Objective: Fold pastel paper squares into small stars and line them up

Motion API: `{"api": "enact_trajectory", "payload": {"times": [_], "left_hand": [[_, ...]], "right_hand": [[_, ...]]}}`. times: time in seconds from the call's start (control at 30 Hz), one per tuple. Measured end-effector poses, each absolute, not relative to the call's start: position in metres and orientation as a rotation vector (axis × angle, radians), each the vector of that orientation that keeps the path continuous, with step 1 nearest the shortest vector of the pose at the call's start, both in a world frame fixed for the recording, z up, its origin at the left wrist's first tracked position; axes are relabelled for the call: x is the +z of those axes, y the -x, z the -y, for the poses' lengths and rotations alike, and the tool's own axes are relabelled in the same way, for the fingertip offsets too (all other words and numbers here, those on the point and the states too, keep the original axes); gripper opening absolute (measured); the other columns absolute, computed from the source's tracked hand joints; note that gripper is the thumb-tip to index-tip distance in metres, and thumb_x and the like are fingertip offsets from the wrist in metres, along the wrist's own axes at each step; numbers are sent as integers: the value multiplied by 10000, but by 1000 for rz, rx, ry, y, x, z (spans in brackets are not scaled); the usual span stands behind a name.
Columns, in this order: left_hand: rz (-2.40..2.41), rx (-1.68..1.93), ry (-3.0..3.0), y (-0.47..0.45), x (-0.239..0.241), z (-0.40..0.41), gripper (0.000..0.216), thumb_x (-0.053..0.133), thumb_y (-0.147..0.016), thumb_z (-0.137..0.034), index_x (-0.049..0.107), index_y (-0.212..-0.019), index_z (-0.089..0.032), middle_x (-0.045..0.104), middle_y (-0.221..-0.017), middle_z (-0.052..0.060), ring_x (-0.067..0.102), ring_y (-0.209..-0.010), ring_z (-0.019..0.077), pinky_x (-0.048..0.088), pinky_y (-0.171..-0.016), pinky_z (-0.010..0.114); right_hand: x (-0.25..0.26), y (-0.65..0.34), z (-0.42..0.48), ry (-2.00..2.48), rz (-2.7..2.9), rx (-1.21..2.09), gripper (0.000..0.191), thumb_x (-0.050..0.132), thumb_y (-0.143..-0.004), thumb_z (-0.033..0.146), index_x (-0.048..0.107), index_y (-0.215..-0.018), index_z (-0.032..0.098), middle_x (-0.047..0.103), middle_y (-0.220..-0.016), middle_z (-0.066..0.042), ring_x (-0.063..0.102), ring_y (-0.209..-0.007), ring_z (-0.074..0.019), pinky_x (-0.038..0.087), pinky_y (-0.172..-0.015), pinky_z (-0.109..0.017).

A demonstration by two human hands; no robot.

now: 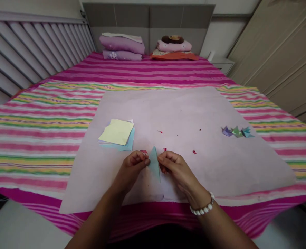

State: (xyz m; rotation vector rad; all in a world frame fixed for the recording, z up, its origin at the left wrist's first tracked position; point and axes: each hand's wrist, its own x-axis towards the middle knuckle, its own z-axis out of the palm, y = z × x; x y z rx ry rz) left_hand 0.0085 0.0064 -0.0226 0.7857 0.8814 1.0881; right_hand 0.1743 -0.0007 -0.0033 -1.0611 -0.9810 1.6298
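Observation:
A light blue piece of folded paper [154,164], narrow and pointed at both ends, is held up between my two hands. My left hand [134,167] pinches its left edge between thumb and fingers. On the opposite edge, the thumb and fingers of my right hand [174,168] are closed, a white beaded bracelet [202,209] round that wrist. Beneath them lies a large pale sheet [147,110]. Left of my hands sits a loose stack of paper squares [118,132], pale yellow on top with blue below. Three small folded paper shapes [237,131], purple, green and blue, stand in a row at the right.
Small red scraps [194,152] are scattered on the sheet around my hands. The sheet covers a striped bedspread [34,138]. Folded bedding [122,45] is stacked by the grey headboard [132,17]. A slatted rail [39,45] runs along the left, a wardrobe [279,52] along the right.

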Motion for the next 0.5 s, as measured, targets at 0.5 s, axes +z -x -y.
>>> {"api": "enact_trajectory", "payload": {"times": [0.5], "left_hand": [[-1055, 1072, -1028, -16, -29, -5, 183, 733, -706, -280, 589, -751, -177, 654, -745, -9, 590, -707, 121, 458, -688, 259]], "right_hand": [[-13, -175, -2, 1143, 1058, 1543, 195, 750, -624, 305, 611, -671, 175, 582, -503, 48, 523, -429, -98, 427, -442, -223]]}}
